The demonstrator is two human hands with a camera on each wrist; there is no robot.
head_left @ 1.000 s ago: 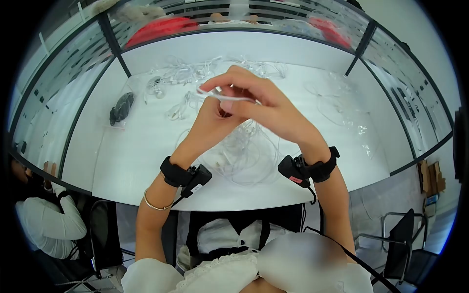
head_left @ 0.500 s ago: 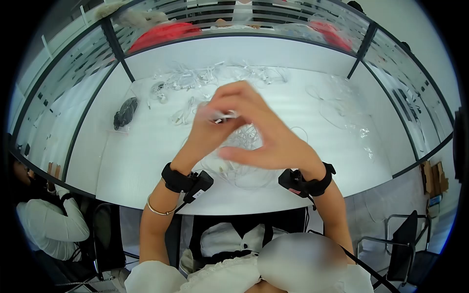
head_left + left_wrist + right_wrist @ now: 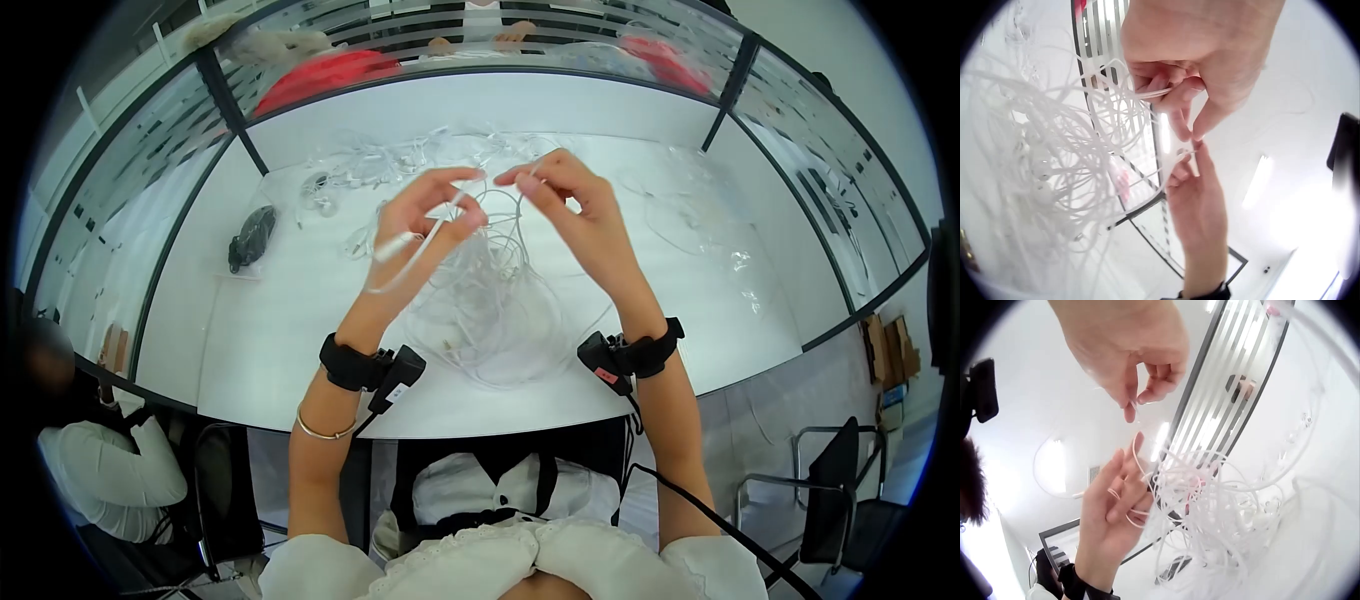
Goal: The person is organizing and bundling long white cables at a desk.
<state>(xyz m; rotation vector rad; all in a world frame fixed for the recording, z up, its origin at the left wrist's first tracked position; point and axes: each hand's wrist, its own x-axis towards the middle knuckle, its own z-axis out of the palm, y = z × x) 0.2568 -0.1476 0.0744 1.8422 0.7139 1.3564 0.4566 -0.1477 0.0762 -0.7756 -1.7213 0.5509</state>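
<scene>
A tangle of thin white cable (image 3: 490, 290) hangs and lies below both hands, its loops filling one side of the left wrist view (image 3: 1054, 156). The left hand (image 3: 415, 225) has curled fingers round a white cable strand, which also crosses its palm. The right hand (image 3: 585, 215) pinches a strand between thumb and forefinger, a short way to the right. In the right wrist view the left hand (image 3: 1113, 509) has strands looped over its fingers, and the right hand (image 3: 1138, 356) holds its fingertips just above it.
More white cables in clear bags (image 3: 370, 165) lie along the back of the white table (image 3: 300, 340). A bagged black item (image 3: 252, 238) is at the left, clear plastic (image 3: 690, 210) at the right. Low partitions (image 3: 480, 100) enclose the back and sides; a seated person (image 3: 115, 460) is at far left.
The hands have come apart from their overlapped position, the right moving to the right. The right hand's spread thumb has closed to a pinch, and strands from the tangle now show between the hands.
</scene>
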